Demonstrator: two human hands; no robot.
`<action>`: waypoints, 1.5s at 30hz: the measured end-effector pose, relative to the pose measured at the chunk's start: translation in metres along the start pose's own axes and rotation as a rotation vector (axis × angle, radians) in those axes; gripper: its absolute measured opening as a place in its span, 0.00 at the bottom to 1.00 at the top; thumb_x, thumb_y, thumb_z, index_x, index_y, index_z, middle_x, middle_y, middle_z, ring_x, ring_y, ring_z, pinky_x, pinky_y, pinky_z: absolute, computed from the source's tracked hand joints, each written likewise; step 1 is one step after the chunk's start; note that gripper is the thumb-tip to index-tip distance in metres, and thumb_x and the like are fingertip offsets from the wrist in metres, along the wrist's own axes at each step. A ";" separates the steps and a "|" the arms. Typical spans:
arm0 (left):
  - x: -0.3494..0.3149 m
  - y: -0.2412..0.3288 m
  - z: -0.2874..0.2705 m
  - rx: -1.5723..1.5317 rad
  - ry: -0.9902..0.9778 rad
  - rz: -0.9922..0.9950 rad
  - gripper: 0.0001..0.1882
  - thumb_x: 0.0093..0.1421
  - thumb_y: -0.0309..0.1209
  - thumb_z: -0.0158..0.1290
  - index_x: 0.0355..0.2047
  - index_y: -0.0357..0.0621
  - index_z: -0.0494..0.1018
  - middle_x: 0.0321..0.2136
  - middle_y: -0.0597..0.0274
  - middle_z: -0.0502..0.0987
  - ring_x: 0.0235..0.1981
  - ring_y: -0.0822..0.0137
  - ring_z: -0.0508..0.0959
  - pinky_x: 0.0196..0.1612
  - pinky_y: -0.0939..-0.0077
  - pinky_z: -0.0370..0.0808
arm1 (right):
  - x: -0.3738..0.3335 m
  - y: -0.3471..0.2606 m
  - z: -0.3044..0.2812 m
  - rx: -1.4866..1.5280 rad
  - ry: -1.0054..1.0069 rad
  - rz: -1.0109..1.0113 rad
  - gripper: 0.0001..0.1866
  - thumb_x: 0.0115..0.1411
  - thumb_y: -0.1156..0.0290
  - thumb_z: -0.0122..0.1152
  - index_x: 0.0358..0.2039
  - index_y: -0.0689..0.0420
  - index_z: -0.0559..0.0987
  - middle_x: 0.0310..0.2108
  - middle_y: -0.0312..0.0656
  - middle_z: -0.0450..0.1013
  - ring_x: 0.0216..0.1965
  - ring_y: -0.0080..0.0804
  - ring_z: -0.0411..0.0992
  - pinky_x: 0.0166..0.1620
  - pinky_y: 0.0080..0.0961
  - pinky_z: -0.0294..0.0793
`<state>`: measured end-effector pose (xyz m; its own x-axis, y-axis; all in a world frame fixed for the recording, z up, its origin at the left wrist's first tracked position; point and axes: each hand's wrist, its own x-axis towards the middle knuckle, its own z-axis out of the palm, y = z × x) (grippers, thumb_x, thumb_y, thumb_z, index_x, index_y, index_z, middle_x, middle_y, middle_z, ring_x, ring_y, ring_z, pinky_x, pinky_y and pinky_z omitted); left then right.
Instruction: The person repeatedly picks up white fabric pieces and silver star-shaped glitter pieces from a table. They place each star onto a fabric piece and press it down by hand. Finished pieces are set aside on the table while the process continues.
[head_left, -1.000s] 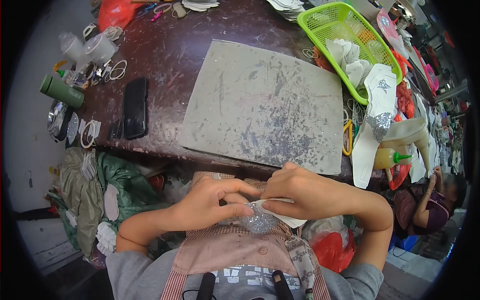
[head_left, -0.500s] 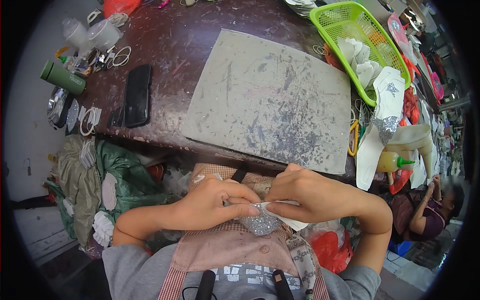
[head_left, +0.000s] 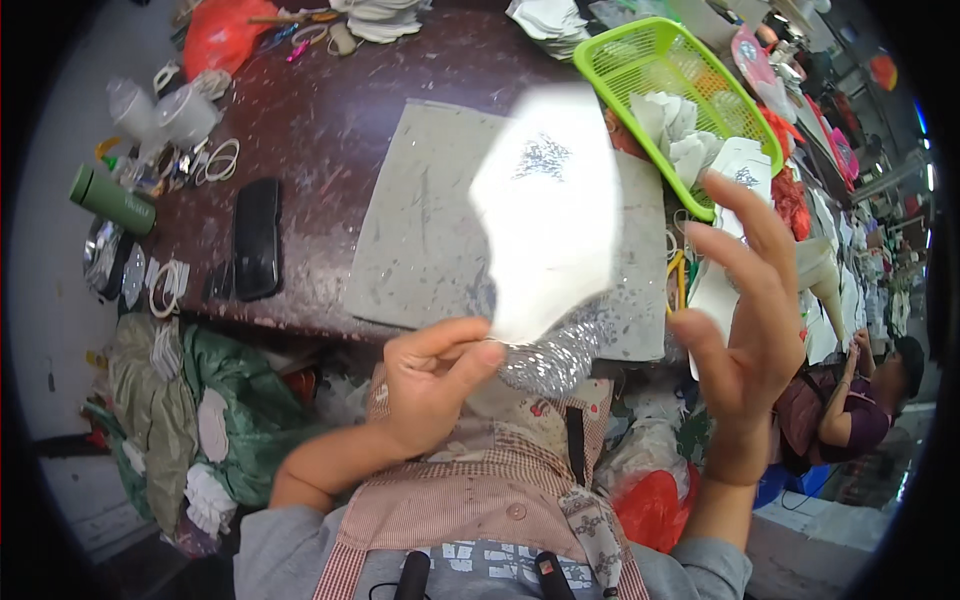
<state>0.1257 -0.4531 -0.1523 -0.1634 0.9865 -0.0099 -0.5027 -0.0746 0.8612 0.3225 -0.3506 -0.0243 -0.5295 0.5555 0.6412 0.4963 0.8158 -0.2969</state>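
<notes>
A white shoe upper (head_left: 560,225) with a silver glitter toe and a dark silver patch stands up in front of me, smeared by motion. My left hand (head_left: 432,385) pinches it between thumb and fingers, close to where the white part meets the glitter. To the right, apart from this piece, my right hand (head_left: 745,310) is open, its fingers spread and holding nothing. Behind those fingers lie more white uppers (head_left: 742,160), partly hidden, beside the green basket.
A grey board (head_left: 400,220) lies on the dark red table (head_left: 310,110). A green basket (head_left: 590,75) of white pieces stands far right. At left are a black phone (head_left: 257,240) and a green bottle (head_left: 112,200). Another person (head_left: 850,415) sits at right.
The shoe upper has risen from my lap and unfolded over the board, in my left hand. My right hand has let go of it and moved right, opening.
</notes>
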 end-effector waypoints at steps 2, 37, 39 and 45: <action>-0.012 -0.023 -0.007 0.027 0.060 -0.017 0.10 0.59 0.21 0.55 0.41 0.29 0.75 0.31 0.59 0.79 0.35 0.75 0.76 0.41 0.83 0.73 | -0.058 0.002 0.023 0.248 0.044 0.501 0.15 0.53 0.69 0.63 0.40 0.62 0.79 0.39 0.45 0.76 0.45 0.36 0.73 0.51 0.30 0.69; -0.039 -0.023 -0.033 -0.024 -0.069 -0.378 0.27 0.54 0.20 0.59 0.54 0.33 0.64 0.45 0.56 0.76 0.47 0.69 0.75 0.49 0.76 0.72 | -0.147 -0.050 0.109 1.170 -0.269 1.018 0.09 0.53 0.79 0.65 0.35 0.67 0.80 0.34 0.41 0.77 0.36 0.20 0.72 0.40 0.18 0.70; -0.031 -0.016 -0.030 0.027 -0.075 -0.482 0.27 0.54 0.21 0.60 0.53 0.33 0.64 0.45 0.56 0.76 0.46 0.69 0.75 0.48 0.76 0.73 | -0.148 -0.050 0.108 1.131 -0.320 1.018 0.09 0.53 0.78 0.65 0.35 0.66 0.80 0.33 0.40 0.77 0.35 0.19 0.72 0.40 0.18 0.70; -0.033 -0.018 -0.022 0.223 -0.056 -0.430 0.23 0.53 0.22 0.61 0.49 0.33 0.69 0.43 0.58 0.77 0.42 0.71 0.77 0.45 0.77 0.75 | -0.147 -0.049 0.104 1.159 -0.364 1.092 0.10 0.54 0.75 0.66 0.36 0.66 0.80 0.32 0.39 0.78 0.35 0.19 0.72 0.40 0.17 0.70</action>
<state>0.1210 -0.4874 -0.1788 0.0684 0.9278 -0.3667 -0.3191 0.3686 0.8731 0.3050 -0.4554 -0.1777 -0.5023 0.7864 -0.3597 0.0594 -0.3836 -0.9216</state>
